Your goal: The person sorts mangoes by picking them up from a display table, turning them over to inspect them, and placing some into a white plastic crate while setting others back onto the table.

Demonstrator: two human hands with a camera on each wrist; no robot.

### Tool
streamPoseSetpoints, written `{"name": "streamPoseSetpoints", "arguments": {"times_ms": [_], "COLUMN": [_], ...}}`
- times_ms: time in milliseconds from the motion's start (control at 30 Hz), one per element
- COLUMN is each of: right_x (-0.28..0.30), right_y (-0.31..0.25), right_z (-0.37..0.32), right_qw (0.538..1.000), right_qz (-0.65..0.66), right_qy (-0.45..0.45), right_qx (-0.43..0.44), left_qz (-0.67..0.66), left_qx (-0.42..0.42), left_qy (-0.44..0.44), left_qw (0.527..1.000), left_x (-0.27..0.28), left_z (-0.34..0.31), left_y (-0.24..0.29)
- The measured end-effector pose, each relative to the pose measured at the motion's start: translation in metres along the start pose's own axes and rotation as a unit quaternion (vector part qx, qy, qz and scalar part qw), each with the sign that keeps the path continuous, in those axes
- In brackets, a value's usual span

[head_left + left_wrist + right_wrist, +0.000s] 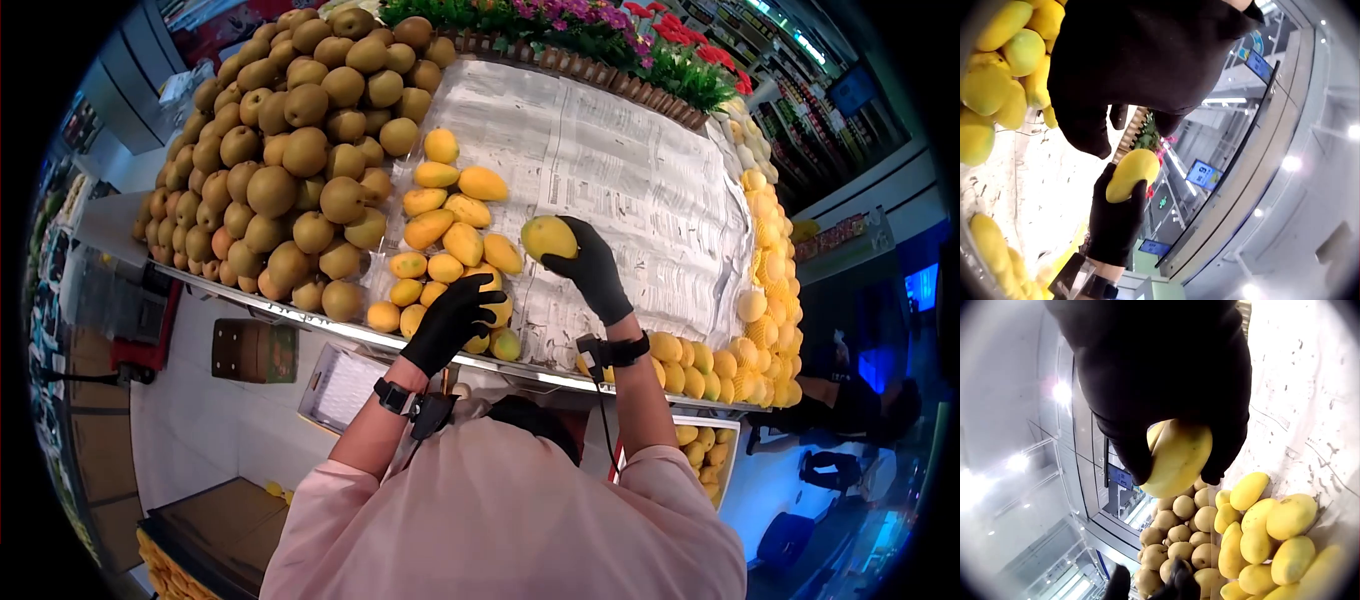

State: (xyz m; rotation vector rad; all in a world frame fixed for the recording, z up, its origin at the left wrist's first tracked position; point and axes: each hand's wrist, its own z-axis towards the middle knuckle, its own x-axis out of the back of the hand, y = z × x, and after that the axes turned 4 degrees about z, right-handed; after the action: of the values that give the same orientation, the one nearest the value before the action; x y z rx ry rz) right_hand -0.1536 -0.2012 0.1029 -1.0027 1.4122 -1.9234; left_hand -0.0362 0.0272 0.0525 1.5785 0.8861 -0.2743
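Observation:
A yellow mango (pixel 549 237) with a slight green tint is in my right hand (pixel 595 272), which wears a black glove. Fingers and thumb grip its sides in the right wrist view, where the mango (pixel 1180 462) points away from the palm. My left hand (pixel 450 322), gloved in black too, hovers over the near end of a group of loose yellow mangoes (pixel 463 245). Its fingers bend loosely with nothing between them, as the left wrist view shows. The mangoes lie on newspaper (pixel 640 190) covering the sloped display.
A tall heap of brown round pears (pixel 290 160) borders the mangoes on the left. Fruit in yellow foam nets (pixel 768 270) lines the right edge. Along the back runs a small wooden fence (pixel 600 75) with flowers. A crate of mangoes (pixel 722 455) stands below, right.

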Motion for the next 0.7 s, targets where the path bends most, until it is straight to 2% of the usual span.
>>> {"name": "streamPoseSetpoints", "arguments": {"times_ms": [67,133,200,300,367,400,467,533,567,600,667,700], "right_x": [-0.007,-0.014,-0.017,-0.013,-0.006,-0.003,0.005,0.011,0.013,0.015,0.018,0.018], "right_y": [-0.003,-0.008,-0.016,-0.016,-0.017,-0.019,-0.017,-0.016,-0.018,-0.02,-0.017,-0.017], "right_z": [-0.025,-0.048,-0.067,-0.088,-0.099,-0.106,-0.12,-0.132,-0.137,-0.141,-0.146,-0.148], "right_qw": [0.993,0.994,0.991,0.992,0.996,0.997,0.99,0.987,0.983,0.979,0.963,0.953], "right_qz": [-0.109,-0.108,-0.129,-0.125,-0.079,0.038,0.119,0.116,0.119,0.122,0.217,0.262], "right_qy": [0.009,0.011,0.008,0.023,0.031,0.027,0.038,0.058,0.068,0.078,0.058,0.051], "right_qx": [0.036,0.033,0.018,0.006,-0.02,-0.056,-0.07,-0.096,-0.12,-0.143,-0.149,-0.146], "left_qz": [0.064,0.159,0.173,0.274,0.167,0.111,0.001,-0.094,-0.091,-0.065,-0.011,0.064], "left_qx": [0.012,-0.001,0.014,0.012,0.048,0.064,0.117,0.161,0.158,0.121,0.044,0.009], "left_qy": [-0.012,-0.029,-0.01,-0.044,-0.074,-0.086,-0.099,-0.103,-0.106,-0.122,-0.152,-0.128], "left_qw": [0.998,0.987,0.985,0.961,0.982,0.988,0.988,0.977,0.977,0.983,0.987,0.99], "left_x": [-0.017,-0.028,-0.039,-0.047,-0.043,-0.041,-0.038,-0.039,-0.04,-0.041,-0.043,-0.045], "left_z": [0.006,0.01,0.013,0.021,0.028,0.032,0.039,0.044,0.045,0.044,0.043,0.042], "left_y": [0.006,0.01,0.008,0.0,-0.012,-0.019,-0.029,-0.036,-0.038,-0.039,-0.038,-0.038]}}
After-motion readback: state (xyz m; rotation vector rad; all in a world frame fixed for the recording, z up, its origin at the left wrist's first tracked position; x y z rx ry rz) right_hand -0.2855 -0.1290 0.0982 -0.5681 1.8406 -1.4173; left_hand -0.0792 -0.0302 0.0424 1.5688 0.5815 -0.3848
